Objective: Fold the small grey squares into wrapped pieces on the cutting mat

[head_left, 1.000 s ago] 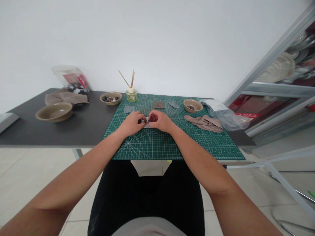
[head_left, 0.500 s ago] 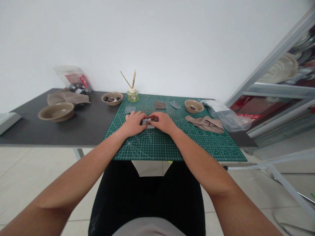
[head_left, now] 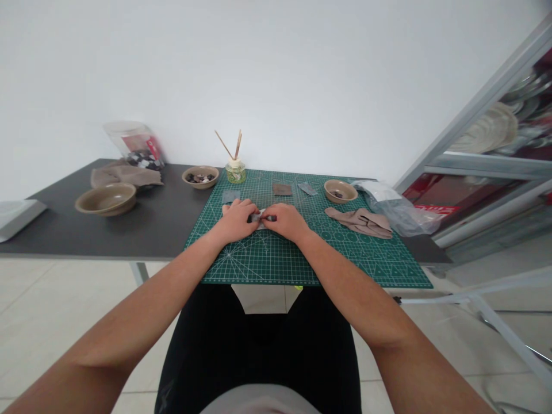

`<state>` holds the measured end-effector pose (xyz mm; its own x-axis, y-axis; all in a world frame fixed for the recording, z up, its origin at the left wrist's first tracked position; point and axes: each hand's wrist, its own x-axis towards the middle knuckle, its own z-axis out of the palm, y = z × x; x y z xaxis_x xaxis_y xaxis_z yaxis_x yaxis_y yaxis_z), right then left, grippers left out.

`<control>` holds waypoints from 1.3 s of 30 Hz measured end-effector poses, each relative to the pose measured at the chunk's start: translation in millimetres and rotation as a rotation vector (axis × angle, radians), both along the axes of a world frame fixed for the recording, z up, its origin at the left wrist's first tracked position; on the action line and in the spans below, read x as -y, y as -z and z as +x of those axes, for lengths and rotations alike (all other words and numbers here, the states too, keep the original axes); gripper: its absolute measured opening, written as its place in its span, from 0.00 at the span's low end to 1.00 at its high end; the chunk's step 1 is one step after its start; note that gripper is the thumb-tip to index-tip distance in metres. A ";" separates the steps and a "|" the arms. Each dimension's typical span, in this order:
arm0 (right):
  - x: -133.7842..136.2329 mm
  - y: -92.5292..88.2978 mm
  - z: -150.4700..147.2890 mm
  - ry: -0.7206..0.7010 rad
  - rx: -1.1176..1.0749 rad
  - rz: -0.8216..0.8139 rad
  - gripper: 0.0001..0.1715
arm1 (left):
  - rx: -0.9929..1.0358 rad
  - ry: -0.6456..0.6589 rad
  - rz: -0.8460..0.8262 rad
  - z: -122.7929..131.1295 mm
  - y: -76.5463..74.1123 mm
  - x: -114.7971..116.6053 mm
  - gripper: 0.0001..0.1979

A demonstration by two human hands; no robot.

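On the green cutting mat [head_left: 241, 267] my two hands meet, fingertips nearly touching. Between them lies a small crumpled grey-white sheet [head_left: 261, 226], mostly covered by fingers. My left hand [head_left: 238, 221] is closed at the sheet's left side, its fingers bent. My right hand [head_left: 288, 222] pinches a small dark piece [head_left: 271, 218] that looks like a pebble, held against the sheet. Beyond the hands are a brown square sheet [head_left: 282, 189], a greyish translucent piece [head_left: 307, 188] and a thin clear-grey piece [head_left: 232, 195].
Left on the dark table [head_left: 150, 236] are a wide bowl [head_left: 106, 201], a brown cloth [head_left: 125, 174], a jar with stones [head_left: 135, 144] and a bowl of pebbles [head_left: 200, 178]. A reed diffuser [head_left: 235, 171] stands behind. Rightward are a small bowl [head_left: 340, 192], another cloth [head_left: 360, 222] and a plastic bag [head_left: 394, 210].
My right hand has shifted slightly, and the dark piece in its fingertips now shows more clearly over the sheet. The whole view has moved a little; the other things stay put.
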<state>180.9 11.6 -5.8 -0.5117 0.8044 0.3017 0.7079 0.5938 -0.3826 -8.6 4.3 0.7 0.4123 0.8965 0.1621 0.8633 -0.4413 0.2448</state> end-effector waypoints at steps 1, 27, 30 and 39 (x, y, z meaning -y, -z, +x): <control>0.4 -0.2 0.1 -0.001 -0.001 -0.002 0.07 | -0.007 0.000 0.005 0.2 -0.3 0.4 0.14; -1.7 -0.6 -3.0 -0.040 -0.013 -0.018 0.04 | -0.054 -0.005 -0.025 0.9 -2.9 2.3 0.16; 0.1 0.2 -1.6 -0.073 -0.029 -0.014 0.03 | -0.046 -0.020 -0.027 0.3 -2.1 1.3 0.16; -3.5 3.8 0.3 0.002 0.010 0.015 0.04 | -0.055 -0.011 -0.035 -0.4 -2.3 0.9 0.17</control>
<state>181.2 15.1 -9.6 -0.5128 0.8010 0.3089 0.7130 0.5978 -0.3664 -9.0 3.4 3.0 0.4097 0.9058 0.1082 0.8808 -0.4236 0.2117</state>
